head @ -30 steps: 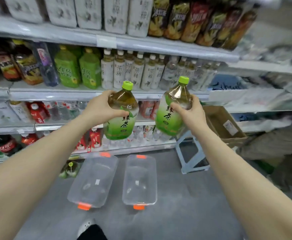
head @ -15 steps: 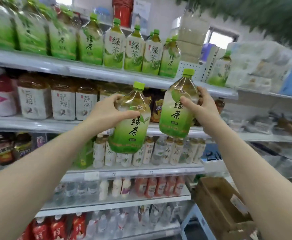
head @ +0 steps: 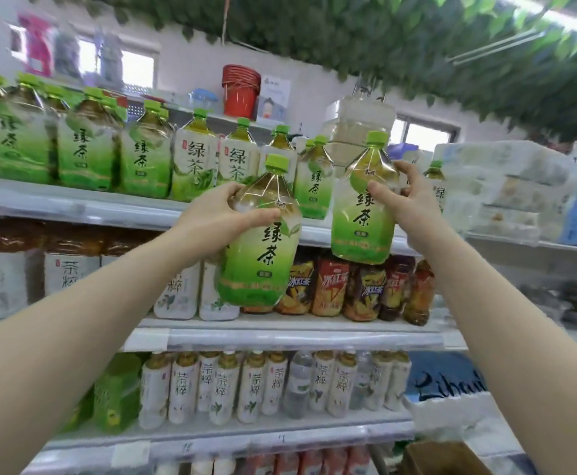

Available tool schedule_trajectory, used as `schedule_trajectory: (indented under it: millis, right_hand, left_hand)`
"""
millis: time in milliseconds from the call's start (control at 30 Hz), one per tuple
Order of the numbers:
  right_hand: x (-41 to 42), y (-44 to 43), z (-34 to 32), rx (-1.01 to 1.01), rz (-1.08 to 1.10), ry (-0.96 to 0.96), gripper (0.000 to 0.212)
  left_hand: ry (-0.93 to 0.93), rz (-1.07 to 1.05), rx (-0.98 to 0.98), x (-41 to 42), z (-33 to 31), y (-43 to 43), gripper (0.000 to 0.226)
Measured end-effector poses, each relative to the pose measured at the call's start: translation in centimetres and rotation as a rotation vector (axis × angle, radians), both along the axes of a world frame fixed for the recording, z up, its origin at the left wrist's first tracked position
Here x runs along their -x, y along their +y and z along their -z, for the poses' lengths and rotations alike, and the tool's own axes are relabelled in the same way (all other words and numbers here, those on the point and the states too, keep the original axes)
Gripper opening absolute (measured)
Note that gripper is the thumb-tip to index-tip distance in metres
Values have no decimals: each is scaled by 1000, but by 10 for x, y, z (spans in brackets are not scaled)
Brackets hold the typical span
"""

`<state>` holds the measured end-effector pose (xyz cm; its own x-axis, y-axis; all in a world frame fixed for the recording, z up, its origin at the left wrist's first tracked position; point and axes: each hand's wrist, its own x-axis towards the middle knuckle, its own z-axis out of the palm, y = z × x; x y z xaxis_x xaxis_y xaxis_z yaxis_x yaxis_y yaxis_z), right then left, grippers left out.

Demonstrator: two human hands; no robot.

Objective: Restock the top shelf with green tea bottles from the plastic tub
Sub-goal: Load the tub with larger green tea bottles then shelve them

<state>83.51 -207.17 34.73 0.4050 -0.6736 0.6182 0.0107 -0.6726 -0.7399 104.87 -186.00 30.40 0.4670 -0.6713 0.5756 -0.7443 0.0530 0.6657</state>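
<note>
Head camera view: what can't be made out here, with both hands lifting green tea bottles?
1. Head view: top shelf space behind the bottle in the right hand, hidden by it.
2. Head view: leftmost shelf bottles, labels blurred.
3. Head view: cardboard box, cut off by the bottom edge.
4. Head view: plastic tub, out of frame.

The left hand (head: pixel 211 217) grips one green-capped, green-labelled plastic tea bottle (head: pixel 263 241); the right hand (head: pixel 413 204) grips another (head: pixel 365 214), just before the white top shelf (head: pixel 74 209).
</note>
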Motion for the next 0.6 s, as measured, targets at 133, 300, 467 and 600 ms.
schedule_trajectory:
  millis: [133, 300, 467, 600]
  right_hand:
    - [-6, -58, -21, 60, -46, -24, 63]
    - [-27, -131, -40, 98, -84, -47, 59]
    - [-65, -195, -42, 54, -154, -24, 60]
    - [-94, -227, -30, -36, -240, -8, 56]
  left_hand:
    - [23, -40, 19, 6, -21, -49, 114]
    - [101, -57, 67, 9, -39, -99, 130]
    - [117, -148, 108, 2, -47, -136, 130]
    - [141, -178, 79, -5, -51, -154, 138]
